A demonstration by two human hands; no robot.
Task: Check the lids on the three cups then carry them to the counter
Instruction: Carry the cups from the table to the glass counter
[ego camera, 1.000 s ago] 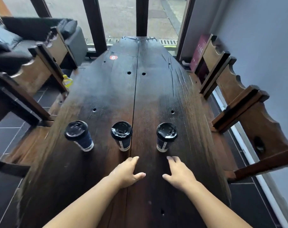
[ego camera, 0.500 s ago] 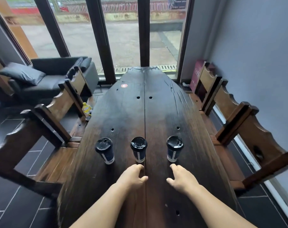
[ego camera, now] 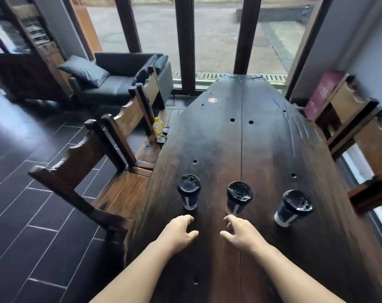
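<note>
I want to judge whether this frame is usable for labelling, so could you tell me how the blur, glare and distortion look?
Head view: wide-angle bending bows the table edges and leans the right cup outward; motion blur smears the left shelving and floor; window light leaves a pale sheen on the tabletop; the left hand, right hand and lids stay fairly sharp.

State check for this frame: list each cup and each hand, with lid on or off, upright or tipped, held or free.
Left cup: upright, black lid on, not held.
Middle cup: upright, black lid on, not held.
Right cup: black lid on, not held, looks tilted, perhaps from the wide lens.
Left hand: open, empty, just short of the left cup.
Right hand: open, empty, just short of the middle cup.
</note>
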